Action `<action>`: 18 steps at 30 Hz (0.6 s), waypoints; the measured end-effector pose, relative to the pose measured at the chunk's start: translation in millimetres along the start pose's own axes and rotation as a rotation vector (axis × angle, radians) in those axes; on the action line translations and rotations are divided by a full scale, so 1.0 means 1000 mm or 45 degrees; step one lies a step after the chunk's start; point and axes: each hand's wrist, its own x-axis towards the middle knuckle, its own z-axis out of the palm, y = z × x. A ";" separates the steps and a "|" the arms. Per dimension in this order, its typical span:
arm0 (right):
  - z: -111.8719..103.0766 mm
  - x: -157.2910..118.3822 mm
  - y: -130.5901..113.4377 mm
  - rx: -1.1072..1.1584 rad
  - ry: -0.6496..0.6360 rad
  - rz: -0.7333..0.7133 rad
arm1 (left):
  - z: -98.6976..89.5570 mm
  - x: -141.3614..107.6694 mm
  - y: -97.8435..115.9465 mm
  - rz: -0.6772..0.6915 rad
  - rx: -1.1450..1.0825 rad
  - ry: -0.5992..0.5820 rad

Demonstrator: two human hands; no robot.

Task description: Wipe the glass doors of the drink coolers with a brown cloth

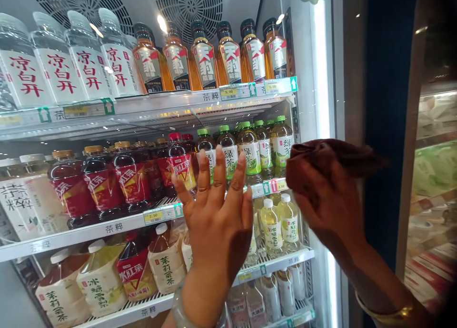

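My left hand (pixel 217 213) is raised in the middle of the view, fingers spread and pointing up, with nothing in it. It looks flat against a clear pane, judging by the light spots reflected in front of the bottles, though the contact itself cannot be made out. My right hand (pixel 332 213) grips a crumpled dark brown cloth (pixel 321 159) near the right edge of the drinks fridge, by the bright vertical light strip (pixel 323 104). The cloth is slightly blurred. Behind my left fingertips stand green tea bottles (pixel 249 152) with green caps.
Fridge shelves (pixel 114 228) hold rows of bottles: clear water bottles (pixel 84 61), amber drink bottles (pixel 230 56), red-labelled tea bottles (pixel 130 180) and pale yellow bottles (pixel 273 228). A dark vertical frame (pixel 389 104) stands at right, with other stocked shelves (pixel 433 175) beyond it.
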 end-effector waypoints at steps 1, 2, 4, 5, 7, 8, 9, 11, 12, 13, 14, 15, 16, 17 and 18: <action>0.000 0.003 0.009 0.039 0.026 0.061 | 0.000 -0.003 -0.006 -0.006 0.010 -0.003; 0.000 0.006 0.014 0.069 0.059 0.116 | 0.001 -0.005 -0.010 -0.010 0.023 -0.008; 0.001 0.011 0.008 0.098 0.105 0.176 | 0.004 -0.010 -0.014 -0.006 0.058 -0.009; 0.002 0.011 -0.002 0.103 0.109 0.161 | 0.005 -0.012 -0.014 0.002 0.076 -0.007; 0.003 0.004 -0.027 0.103 0.072 0.050 | 0.007 -0.014 -0.013 0.021 0.103 -0.014; 0.003 -0.001 -0.037 0.110 0.046 -0.027 | 0.008 -0.015 -0.012 0.030 0.108 -0.023; 0.003 -0.008 -0.044 0.121 0.015 -0.100 | 0.008 -0.015 -0.012 0.034 0.111 -0.030; 0.003 -0.021 -0.042 0.146 -0.034 -0.191 | 0.008 -0.016 -0.012 0.039 0.118 -0.040; 0.003 -0.026 -0.036 0.151 -0.046 -0.172 | 0.008 -0.017 -0.012 0.041 0.124 -0.043; 0.004 -0.028 -0.027 0.149 -0.043 -0.117 | 0.009 -0.017 -0.012 0.039 0.131 -0.047; 0.005 -0.029 -0.020 0.142 -0.023 -0.032 | 0.009 -0.018 -0.012 0.035 0.138 -0.054; 0.006 -0.028 -0.015 0.133 0.012 0.072 | 0.009 -0.019 -0.011 0.028 0.142 -0.063; 0.007 -0.025 -0.015 0.132 0.061 0.168 | 0.009 -0.021 -0.010 0.018 0.146 -0.078; 0.008 -0.021 -0.020 0.144 0.103 0.246 | 0.009 -0.023 -0.009 0.006 0.148 -0.094; 0.009 -0.019 -0.029 0.167 0.127 0.285 | 0.008 -0.025 -0.008 -0.008 0.149 -0.109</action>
